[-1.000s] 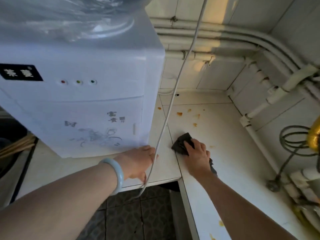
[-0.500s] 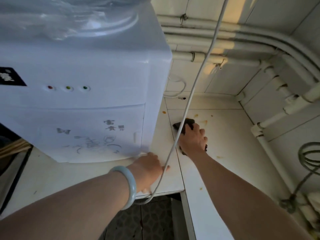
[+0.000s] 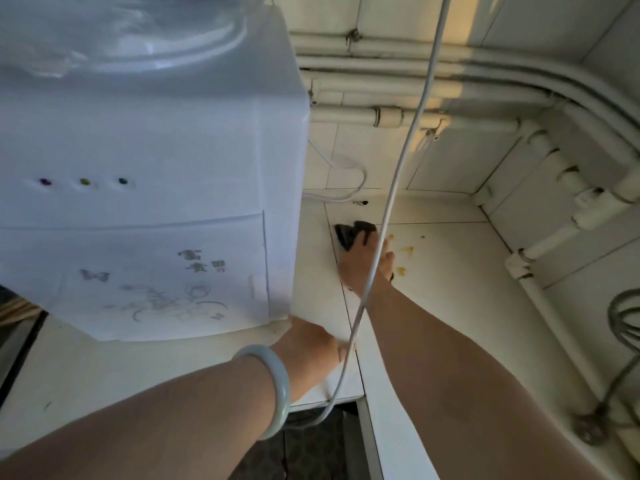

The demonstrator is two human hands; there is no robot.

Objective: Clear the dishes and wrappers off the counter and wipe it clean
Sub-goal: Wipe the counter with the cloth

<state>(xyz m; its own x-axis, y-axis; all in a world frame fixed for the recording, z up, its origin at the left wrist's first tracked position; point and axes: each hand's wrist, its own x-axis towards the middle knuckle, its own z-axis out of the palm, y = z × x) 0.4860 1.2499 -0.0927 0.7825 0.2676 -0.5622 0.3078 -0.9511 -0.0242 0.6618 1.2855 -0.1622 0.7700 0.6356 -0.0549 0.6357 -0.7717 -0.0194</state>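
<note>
Dark cloth under R hand, prob. pressed on counter.

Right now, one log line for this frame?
step: wipe | right hand: presses rag on counter | left hand: by dispenser corner | stains: orange, right of rag

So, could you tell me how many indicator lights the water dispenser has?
3, in a row on the water dispenser: dark light left, yellow light middle, green light right. None looks hidden.
</note>
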